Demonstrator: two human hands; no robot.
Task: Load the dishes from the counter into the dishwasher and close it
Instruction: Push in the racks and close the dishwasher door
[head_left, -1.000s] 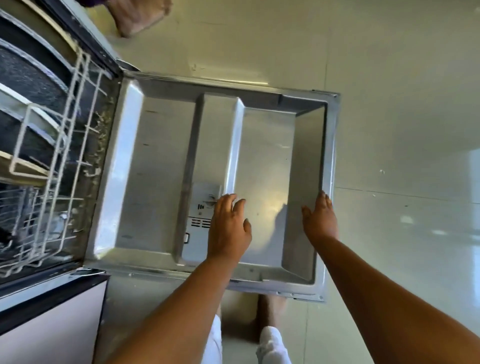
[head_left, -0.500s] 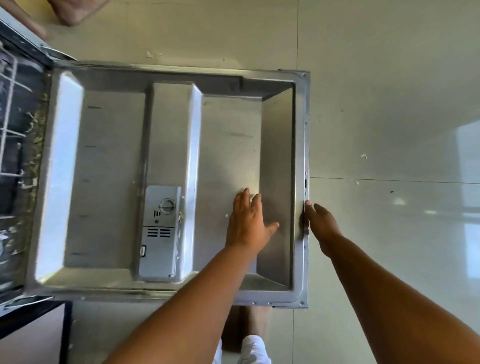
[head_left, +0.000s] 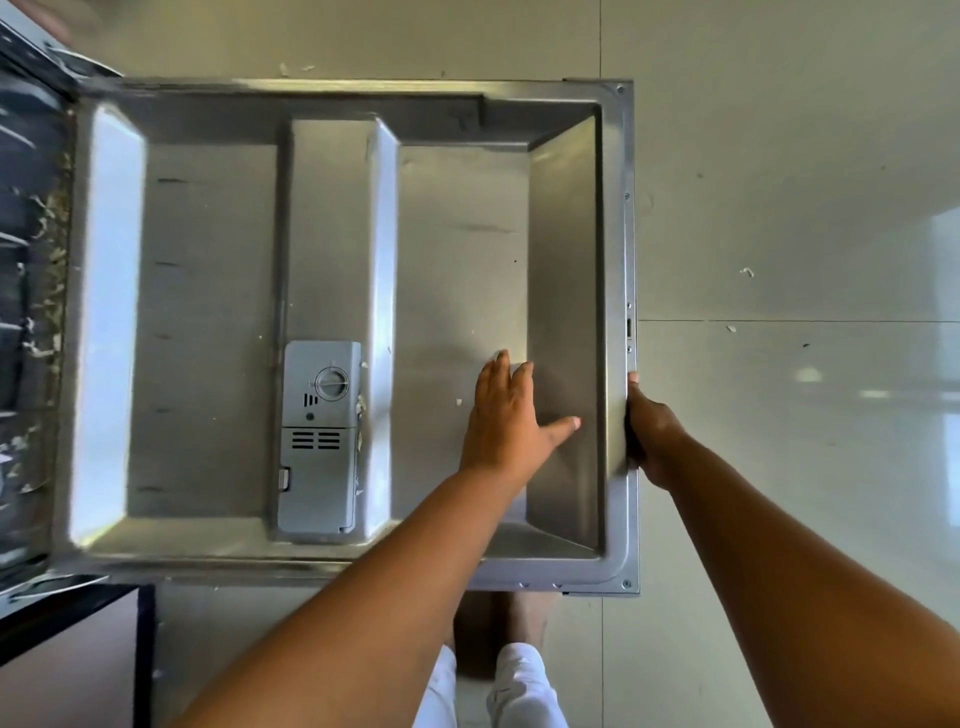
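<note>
The dishwasher door (head_left: 208, 312) lies open and flat below me, its steel inner face up. A grey detergent dispenser (head_left: 318, 441) sits on it near the front. My left hand (head_left: 506, 415) lies flat on the inner panel, fingers straight and thumb spread to the right. My right hand (head_left: 652, 431) grips the door's outer right edge, fingers curled under it. The dishwasher interior (head_left: 26, 260) shows only as a dark strip at the far left; no dishes are visible.
Pale tiled floor (head_left: 805, 208) surrounds the door on the right and beyond. A dark-edged cabinet front (head_left: 67, 665) is at the lower left. My legs in white (head_left: 519, 686) stand just behind the door's near edge.
The view has shifted right, so the rack has left the frame. My left hand slid right across the panel. My right hand went from touching the door's edge to gripping it.
</note>
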